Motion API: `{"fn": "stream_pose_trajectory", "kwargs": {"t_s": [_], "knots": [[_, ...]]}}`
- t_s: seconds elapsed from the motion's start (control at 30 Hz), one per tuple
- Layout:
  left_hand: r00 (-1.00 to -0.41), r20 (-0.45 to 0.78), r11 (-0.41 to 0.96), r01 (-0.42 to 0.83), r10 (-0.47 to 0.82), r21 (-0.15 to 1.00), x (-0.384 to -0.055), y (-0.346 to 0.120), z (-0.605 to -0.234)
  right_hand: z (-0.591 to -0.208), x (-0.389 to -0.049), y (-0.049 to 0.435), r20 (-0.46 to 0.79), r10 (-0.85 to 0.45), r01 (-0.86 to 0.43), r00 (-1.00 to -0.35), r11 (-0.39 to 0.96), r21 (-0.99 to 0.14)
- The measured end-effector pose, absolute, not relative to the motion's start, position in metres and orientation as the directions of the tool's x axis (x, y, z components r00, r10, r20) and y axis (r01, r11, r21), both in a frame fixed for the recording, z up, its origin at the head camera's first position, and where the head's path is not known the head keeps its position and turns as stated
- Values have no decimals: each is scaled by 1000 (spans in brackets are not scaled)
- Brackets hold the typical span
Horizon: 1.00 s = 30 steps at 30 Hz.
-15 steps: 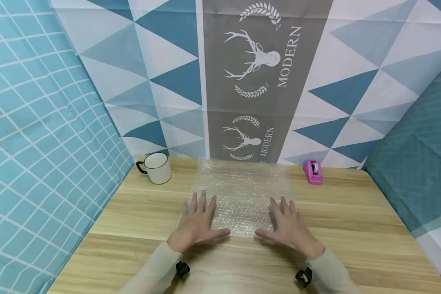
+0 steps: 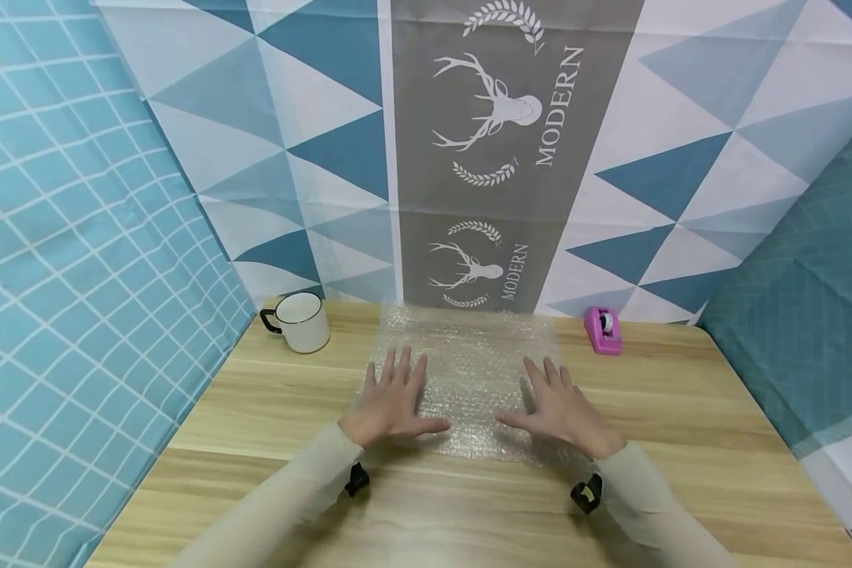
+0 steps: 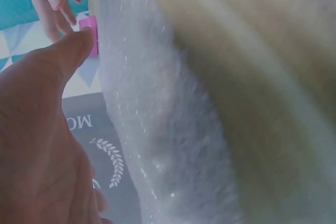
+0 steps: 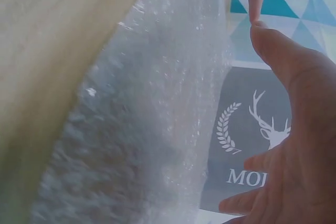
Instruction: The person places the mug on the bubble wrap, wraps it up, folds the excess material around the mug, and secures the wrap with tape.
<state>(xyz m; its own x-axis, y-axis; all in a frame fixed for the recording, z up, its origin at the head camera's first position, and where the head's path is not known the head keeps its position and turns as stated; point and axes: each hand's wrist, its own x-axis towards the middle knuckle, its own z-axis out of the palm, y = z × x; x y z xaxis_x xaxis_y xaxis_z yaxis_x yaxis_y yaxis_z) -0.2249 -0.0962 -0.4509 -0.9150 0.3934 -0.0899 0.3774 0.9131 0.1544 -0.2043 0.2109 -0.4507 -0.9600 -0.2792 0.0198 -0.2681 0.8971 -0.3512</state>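
Observation:
A sheet of clear bubble wrap (image 2: 461,379) lies spread on the wooden table, its far edge near the patterned backdrop. Over its left side is my left hand (image 2: 394,402), fingers straight and spread, thumb pointing inward. My right hand (image 2: 557,406) mirrors it over the right side, fingers likewise spread. Neither hand grips anything. In the left wrist view the left hand (image 3: 42,114) shows beside the bubble wrap (image 3: 152,103), with a gap between palm and sheet. The right wrist view shows the right hand (image 4: 304,103) raised a little off the bubble wrap (image 4: 136,108) too.
A white mug (image 2: 303,323) with a black rim and handle stands at the back left of the table (image 2: 681,442). At the back right sits a pink tape dispenser (image 2: 603,330). Fabric backdrops rise behind and on both sides.
Both hands have moved forward over the bubble wrap, toward its far edge. Their fingers stay spread. The mug and tape dispenser stay in place.

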Motion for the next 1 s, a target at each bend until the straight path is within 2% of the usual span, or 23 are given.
{"fn": "stream_pose_trajectory", "kwargs": {"t_s": [0.27, 0.67, 1.0], "knots": [[-917, -146, 917, 337, 371, 214, -241, -93, -444, -443, -210, 212, -32, -276, -250, -961, 910, -332], [-926, -156, 931, 314, 343, 184, -253, -94, -442, -433, -221, 208, -13, -290, -275, -957, 922, -273], [-934, -158, 941, 295, 320, 164, -261, -95, -434, -429, -227, 205, -16, -262, -244, -965, 919, -311]]}}
